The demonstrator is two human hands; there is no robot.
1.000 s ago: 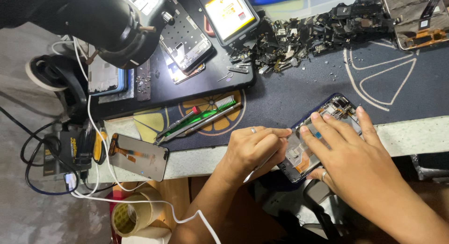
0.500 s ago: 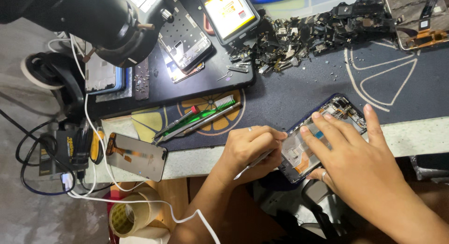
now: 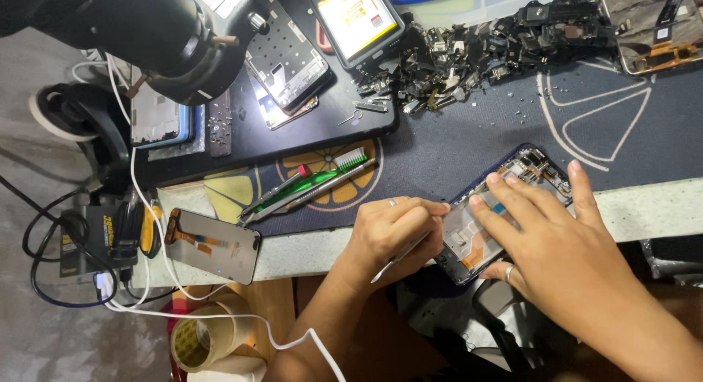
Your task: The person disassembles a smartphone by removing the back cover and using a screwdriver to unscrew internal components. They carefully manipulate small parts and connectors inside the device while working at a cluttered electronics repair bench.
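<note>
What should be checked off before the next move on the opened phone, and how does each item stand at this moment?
1. Opened phone pinned flat on the mat by right hand: ok.
2. Thin tool held in left hand: ok.
3. Tool tip placed on the right part: cannot tell, fingers hide it.
4. Phone fully on the bench: not ok, its near end overhangs the edge.
5. Green toothbrush clear of hands: ok.

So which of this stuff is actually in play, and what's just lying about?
In hand:
left hand gripping a thin metal tool
right hand pressing on the opened phone

Lying about:
green toothbrush
loose screen panel
tape roll
pile of small parts
lit phone
</note>
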